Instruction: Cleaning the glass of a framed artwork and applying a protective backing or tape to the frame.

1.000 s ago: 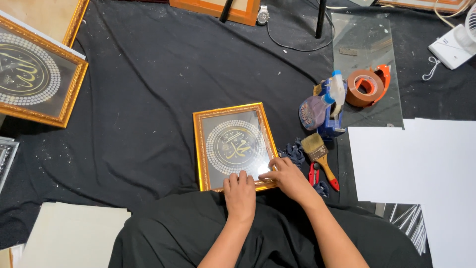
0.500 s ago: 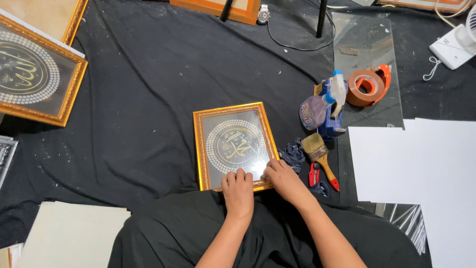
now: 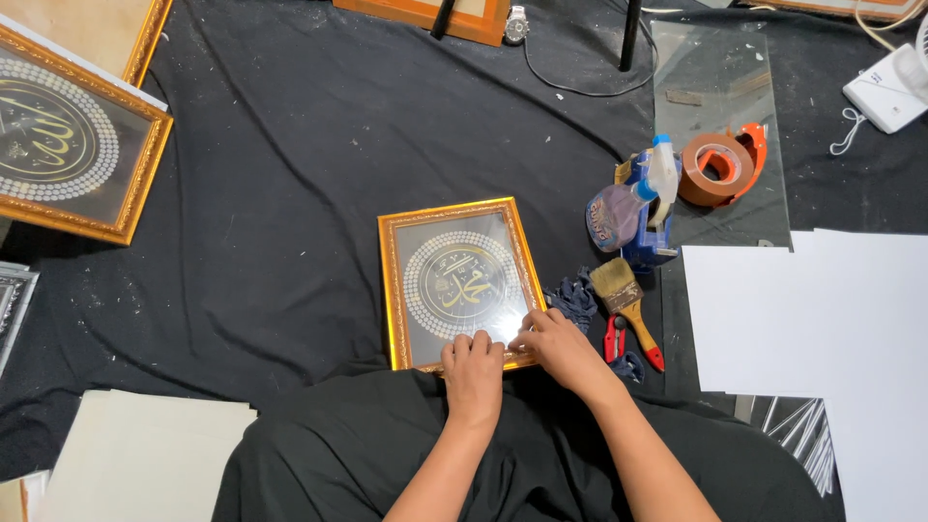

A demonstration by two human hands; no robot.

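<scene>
A small gold picture frame [image 3: 457, 213] with a round gold-and-white design under glass lies flat on the black cloth in front of me. My left hand [image 3: 473, 370] rests on the frame's near edge, fingers curled over it. My right hand [image 3: 558, 346] presses on the near right corner, fingertips on the glass. Whether either hand actually grips the frame is hard to tell; both touch it.
Right of the frame lie a dark rag [image 3: 574, 298], a paintbrush [image 3: 625, 301], red snips [image 3: 614, 338], a spray bottle [image 3: 628, 204], a tape dispenser [image 3: 720, 166] on a glass pane [image 3: 715, 68], and white boards [image 3: 822, 319]. A larger gold frame [image 3: 135, 184] lies far left, pale boards [image 3: 135, 454] near left.
My right hand has slid slightly along the frame's near right corner. The frame and my left hand have stayed in place.
</scene>
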